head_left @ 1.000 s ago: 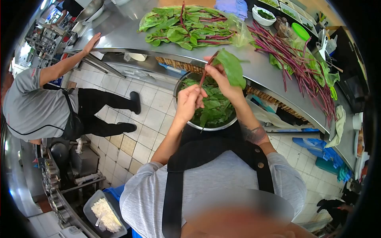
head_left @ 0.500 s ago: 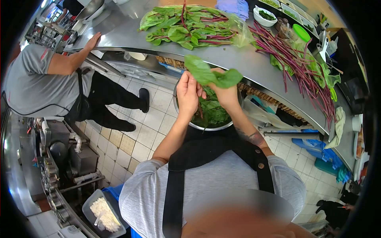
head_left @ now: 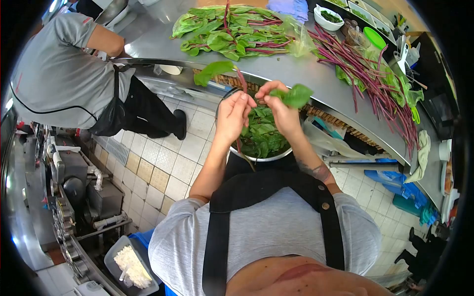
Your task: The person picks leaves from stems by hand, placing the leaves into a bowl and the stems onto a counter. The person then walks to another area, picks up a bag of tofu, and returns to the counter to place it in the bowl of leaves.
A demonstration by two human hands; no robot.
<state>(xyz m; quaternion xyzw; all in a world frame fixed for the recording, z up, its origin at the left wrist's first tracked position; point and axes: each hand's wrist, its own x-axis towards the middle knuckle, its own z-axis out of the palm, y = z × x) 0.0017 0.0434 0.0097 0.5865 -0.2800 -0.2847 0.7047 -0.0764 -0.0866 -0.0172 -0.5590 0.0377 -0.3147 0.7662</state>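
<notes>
My left hand [head_left: 233, 114] is closed around a reddish stem [head_left: 241, 80]. One green leaf [head_left: 213, 73] hangs off its upper end, and the lower part of the stem trails down below my fist. My right hand [head_left: 282, 112] pinches a plucked green leaf [head_left: 298, 95], a short way apart from the left. Below both hands is a metal bowl [head_left: 274, 158] with many loose green leaves [head_left: 264, 133] in it, its rim partly hidden by my forearms.
On the steel counter [head_left: 296, 70] lie leafy stems [head_left: 232, 37] and, to the right, a pile of bare purple stems [head_left: 365, 84]. A white bowl [head_left: 328, 25] of dark greens stands behind. A co-worker [head_left: 64, 69] leans on the counter at left. White rice [head_left: 131, 266] fills a tub at lower left.
My hands have moved apart, and the right now has a leaf separate from the stem in the left. The co-worker has leaned in closer to the counter.
</notes>
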